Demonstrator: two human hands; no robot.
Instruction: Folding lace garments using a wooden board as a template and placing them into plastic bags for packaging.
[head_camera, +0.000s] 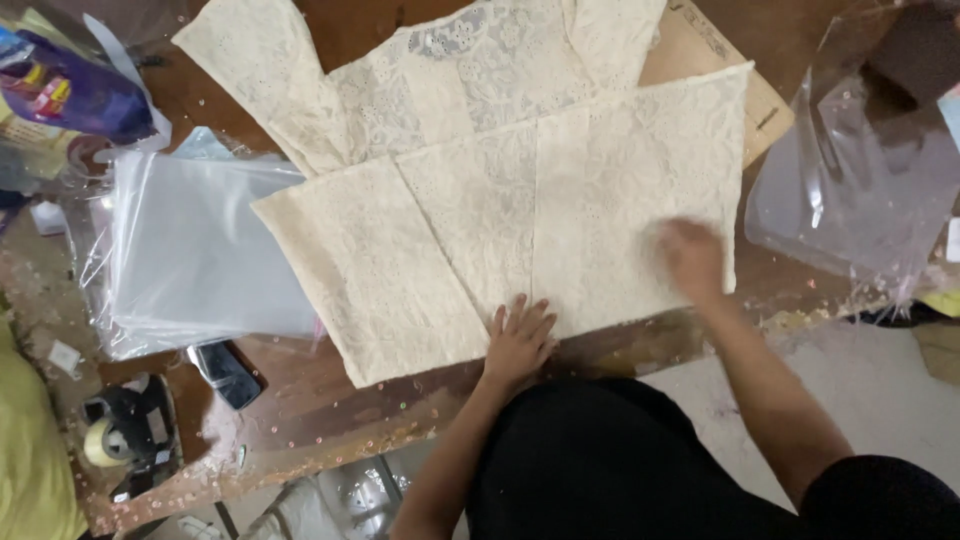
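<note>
Head view: folded cream lace garment (480, 190) under flat hands.

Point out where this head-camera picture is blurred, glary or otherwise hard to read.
Head view: the right hand is smeared by motion blur on the cream lace garment, while the left hand is sharp, flat at its near edge. Glare whitens the stack of clear plastic bags and streaks the crumpled clear bag at right. The tape dispenser lies in soft focus near the left edge.

Left hand (518, 343) flat on the near edge of the folded cream lace garment (500, 210), right hand (690, 257) blurred on its right side, stack of clear plastic bags (200, 250) just left on the brown table (330, 400)
</note>
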